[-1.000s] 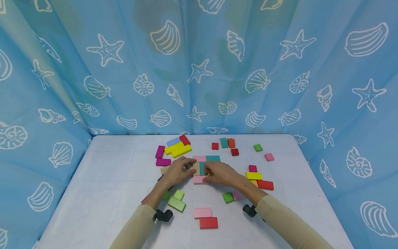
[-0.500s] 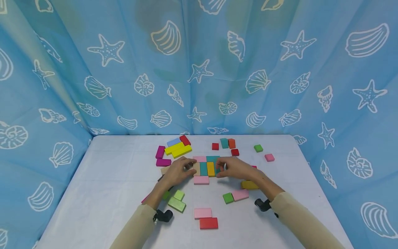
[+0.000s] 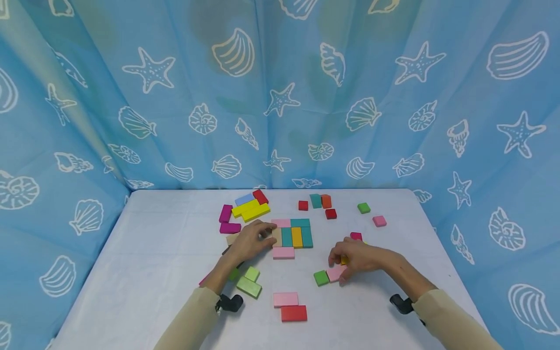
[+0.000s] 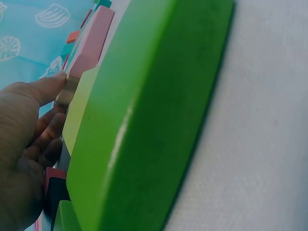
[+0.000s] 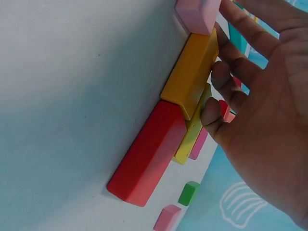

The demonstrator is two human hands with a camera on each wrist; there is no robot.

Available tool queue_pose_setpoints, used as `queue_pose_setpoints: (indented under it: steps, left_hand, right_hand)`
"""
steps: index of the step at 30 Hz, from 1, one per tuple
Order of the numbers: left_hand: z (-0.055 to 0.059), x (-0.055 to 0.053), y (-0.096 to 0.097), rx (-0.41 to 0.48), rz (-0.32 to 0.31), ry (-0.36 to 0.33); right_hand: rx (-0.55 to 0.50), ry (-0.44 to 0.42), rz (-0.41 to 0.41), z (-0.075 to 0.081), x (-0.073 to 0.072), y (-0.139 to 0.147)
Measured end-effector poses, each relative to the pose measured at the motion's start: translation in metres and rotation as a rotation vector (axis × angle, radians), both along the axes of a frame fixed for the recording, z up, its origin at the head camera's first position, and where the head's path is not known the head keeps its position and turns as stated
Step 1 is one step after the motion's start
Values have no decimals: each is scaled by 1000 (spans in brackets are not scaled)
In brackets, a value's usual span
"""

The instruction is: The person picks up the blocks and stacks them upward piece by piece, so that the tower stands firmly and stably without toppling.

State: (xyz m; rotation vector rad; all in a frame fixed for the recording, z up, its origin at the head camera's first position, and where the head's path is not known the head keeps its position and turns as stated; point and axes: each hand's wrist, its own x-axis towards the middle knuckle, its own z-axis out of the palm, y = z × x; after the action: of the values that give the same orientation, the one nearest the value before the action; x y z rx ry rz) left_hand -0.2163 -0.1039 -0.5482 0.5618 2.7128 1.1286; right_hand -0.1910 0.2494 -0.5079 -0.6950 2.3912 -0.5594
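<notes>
My left hand [image 3: 251, 243] pinches a beige wooden block [image 3: 277, 236] between thumb and fingers, at the left end of a flat row. Beside it stand a teal block [image 3: 286, 237], an orange block [image 3: 297, 237] and a second teal one. Another pink block [image 3: 281, 223] and a teal block [image 3: 300, 222] lie along the row's far side, and a pink block [image 3: 283, 253] along its near side. Over at the right, my right hand [image 3: 360, 256] is spread above a pink block [image 5: 197, 14], its thumb by the near side. A yellow-orange block [image 5: 192, 72] lies under its fingers.
A green block [image 3: 321, 278] touches the right-hand pink one. Light green blocks [image 3: 248, 287] lie near my left wrist. A red block [image 3: 293, 313] and a pink one lie in front. Yellow blocks [image 3: 255, 212] lie at the back left, and small red ones [image 3: 330, 214] behind the row.
My right hand has left the row, uncovering its orange and right teal blocks, and moved right and nearer to the loose pink block. The left hand stays on the beige block.
</notes>
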Motion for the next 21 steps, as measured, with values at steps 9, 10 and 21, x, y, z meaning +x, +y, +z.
queue_pose_setpoints:
  steps: [9,10,21]
  left_hand:
    - [0,1,0,-7,5,-3]
    - [0,1,0,-8,4,-6]
    - [-2,1,1,1,8,-17]
  right_hand:
    - [61,129,82,-2,4,-2]
    - [63,131,80,-2,4,-2]
    - [-15,39,-44,5,3,-3]
